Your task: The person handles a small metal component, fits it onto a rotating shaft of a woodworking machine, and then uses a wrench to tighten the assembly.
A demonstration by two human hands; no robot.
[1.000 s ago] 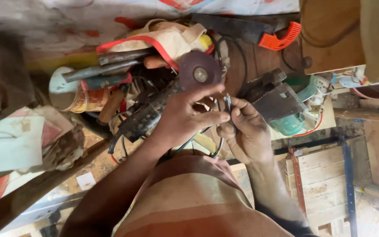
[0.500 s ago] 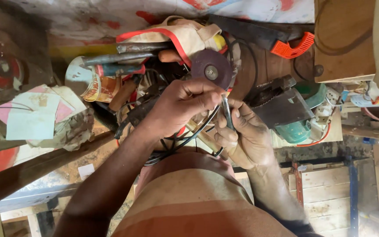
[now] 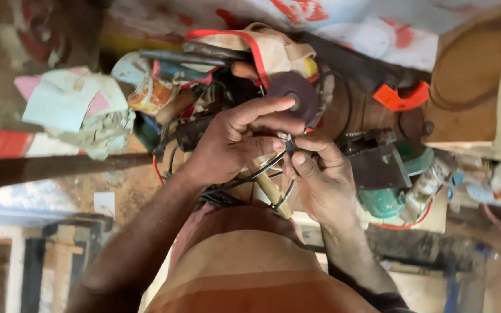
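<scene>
My left hand [image 3: 230, 145] wraps around the dark body of an angle grinder [image 3: 195, 130], its index finger stretched out to the hub of the dark round disc [image 3: 302, 95]. My right hand [image 3: 320, 174] is just below the disc, and its thumb and fingers pinch a small metal part [image 3: 284, 139] against the grinder's head. Black cable [image 3: 282, 194] loops under both hands. A pale wooden handle [image 3: 271, 188] pokes out between my wrists.
A cloth bag with red straps [image 3: 262, 49] full of tools lies behind the disc. An orange-handled saw [image 3: 401, 95] and a green power tool [image 3: 392, 197] are to the right. A tin can [image 3: 146, 95] and crumpled paper [image 3: 68, 110] sit to the left.
My left index finger has stretched up onto the disc's hub. My right hand stays pinched just below the disc. The view has drifted slightly.
</scene>
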